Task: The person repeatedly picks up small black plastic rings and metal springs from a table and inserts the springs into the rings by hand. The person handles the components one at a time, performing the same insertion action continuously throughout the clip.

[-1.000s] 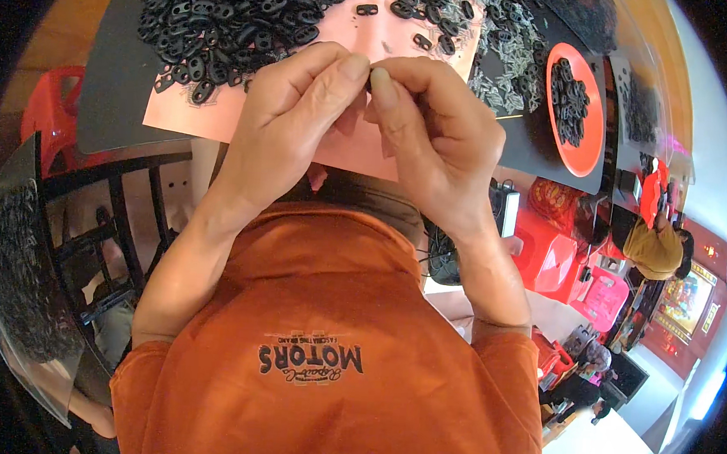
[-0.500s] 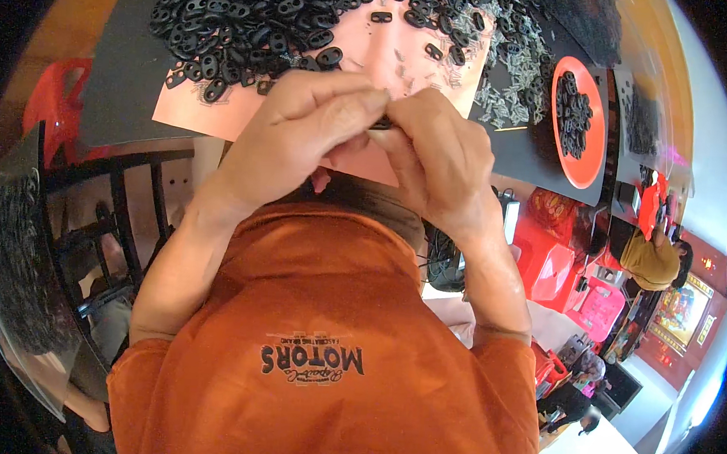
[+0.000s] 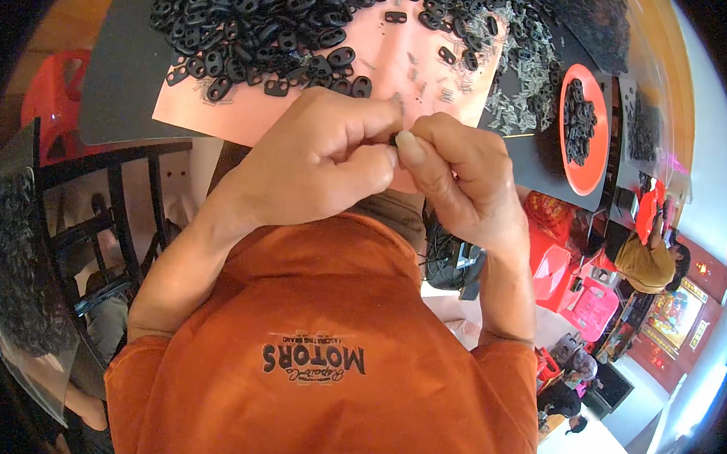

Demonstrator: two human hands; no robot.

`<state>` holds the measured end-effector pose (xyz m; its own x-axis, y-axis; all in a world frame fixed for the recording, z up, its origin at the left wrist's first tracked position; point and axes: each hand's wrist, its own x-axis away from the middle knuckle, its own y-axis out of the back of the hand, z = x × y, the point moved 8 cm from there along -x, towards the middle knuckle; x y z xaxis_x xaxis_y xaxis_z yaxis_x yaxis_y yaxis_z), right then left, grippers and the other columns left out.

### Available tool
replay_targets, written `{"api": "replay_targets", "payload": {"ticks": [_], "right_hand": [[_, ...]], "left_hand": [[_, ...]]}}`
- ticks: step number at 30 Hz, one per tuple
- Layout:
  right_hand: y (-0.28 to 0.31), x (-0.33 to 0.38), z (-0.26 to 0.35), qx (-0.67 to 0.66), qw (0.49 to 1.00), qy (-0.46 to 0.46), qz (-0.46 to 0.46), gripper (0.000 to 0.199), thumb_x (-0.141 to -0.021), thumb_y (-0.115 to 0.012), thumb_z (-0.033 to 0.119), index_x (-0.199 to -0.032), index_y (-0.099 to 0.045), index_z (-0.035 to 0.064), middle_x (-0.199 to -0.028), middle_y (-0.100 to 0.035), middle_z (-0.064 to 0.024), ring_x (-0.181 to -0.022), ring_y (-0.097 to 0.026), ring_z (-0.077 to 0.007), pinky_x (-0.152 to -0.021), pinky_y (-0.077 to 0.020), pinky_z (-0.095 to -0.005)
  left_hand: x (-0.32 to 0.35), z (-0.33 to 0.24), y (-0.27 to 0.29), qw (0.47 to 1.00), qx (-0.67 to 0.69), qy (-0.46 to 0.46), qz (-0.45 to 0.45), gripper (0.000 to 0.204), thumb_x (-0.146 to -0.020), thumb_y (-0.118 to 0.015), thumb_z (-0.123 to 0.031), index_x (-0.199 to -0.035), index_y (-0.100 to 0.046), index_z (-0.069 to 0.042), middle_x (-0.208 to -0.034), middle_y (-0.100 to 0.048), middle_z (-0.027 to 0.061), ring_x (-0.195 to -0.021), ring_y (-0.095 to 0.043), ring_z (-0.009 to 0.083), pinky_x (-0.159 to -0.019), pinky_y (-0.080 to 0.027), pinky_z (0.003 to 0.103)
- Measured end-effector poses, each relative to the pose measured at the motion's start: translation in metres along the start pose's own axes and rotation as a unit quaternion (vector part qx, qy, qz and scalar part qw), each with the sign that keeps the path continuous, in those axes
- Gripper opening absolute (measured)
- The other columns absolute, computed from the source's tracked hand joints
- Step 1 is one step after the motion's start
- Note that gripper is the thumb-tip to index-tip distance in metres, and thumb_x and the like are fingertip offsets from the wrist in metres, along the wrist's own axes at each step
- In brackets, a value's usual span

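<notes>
My left hand point(image 3: 322, 155) and my right hand point(image 3: 469, 175) meet at the near edge of a pink sheet point(image 3: 380, 67). Both are closed, thumbs and forefingers pinching a small black cord lock piece point(image 3: 394, 138) between them. Fingers cover most of that piece. Beyond my left hand lies a big heap of black two-holed cord locks point(image 3: 259, 24). Several single ones are scattered on the sheet past my fingertips. Tiny metal springs point(image 3: 522, 100) are spread in a pile beyond my right hand.
An orange-red plate point(image 3: 595, 161) of small black parts sits on the dark tabletop point(image 3: 124, 91) at the right. A red chair point(image 3: 54, 87) and a black metal frame point(image 3: 119, 189) stand to the left. Red stools point(image 3: 550, 274) and other people point(image 3: 649, 262) are farther right.
Both hands have shifted slightly right and nearer to me, still pinched together. My left fingers have curled in more, and my right thumb now shows on top of the black piece.
</notes>
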<state>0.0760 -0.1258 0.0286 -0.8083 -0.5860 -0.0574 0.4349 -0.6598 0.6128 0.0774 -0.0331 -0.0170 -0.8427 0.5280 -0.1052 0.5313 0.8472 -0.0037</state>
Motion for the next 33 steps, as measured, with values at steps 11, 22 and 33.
{"api": "replay_targets", "payload": {"ticks": [11,22,33], "right_hand": [[0.017,-0.045,-0.011,0.248,0.961,0.118,-0.024,0.011,-0.081,-0.055,0.008,-0.088,-0.056,0.0005,-0.081,-0.058,-0.0167,-0.072,-0.058,-0.0352,-0.063,-0.0464,-0.0398],[0.007,-0.068,-0.024,0.315,0.945,0.083,0.025,0.006,-0.082,-0.054,0.007,-0.087,-0.054,0.002,-0.069,-0.054,-0.0107,-0.06,-0.054,-0.0258,-0.056,-0.0444,-0.0319],[0.036,-0.031,-0.025,-0.01,0.996,-0.03,-0.086,0.013,-0.078,-0.059,0.003,-0.09,-0.058,-0.0006,-0.071,-0.058,-0.0055,-0.06,-0.05,-0.0088,-0.054,-0.0429,-0.0251]], "left_hand": [[0.001,-0.009,0.001,1.0,-0.024,-0.011,-0.009,0.022,-0.082,-0.047,-0.01,-0.062,-0.045,-0.003,-0.054,-0.041,-0.0008,-0.05,-0.037,0.0079,-0.046,-0.03,0.028],[0.002,-0.008,0.004,1.0,0.003,-0.021,-0.011,0.021,-0.083,-0.047,-0.011,-0.064,-0.047,-0.002,-0.054,-0.042,-0.0011,-0.05,-0.037,0.0072,-0.045,-0.031,0.027],[0.002,-0.002,0.008,0.999,0.009,0.002,-0.044,0.02,-0.086,-0.046,-0.011,-0.073,-0.054,0.001,-0.06,-0.05,0.0008,-0.055,-0.048,0.0073,-0.05,-0.039,0.024]]}}
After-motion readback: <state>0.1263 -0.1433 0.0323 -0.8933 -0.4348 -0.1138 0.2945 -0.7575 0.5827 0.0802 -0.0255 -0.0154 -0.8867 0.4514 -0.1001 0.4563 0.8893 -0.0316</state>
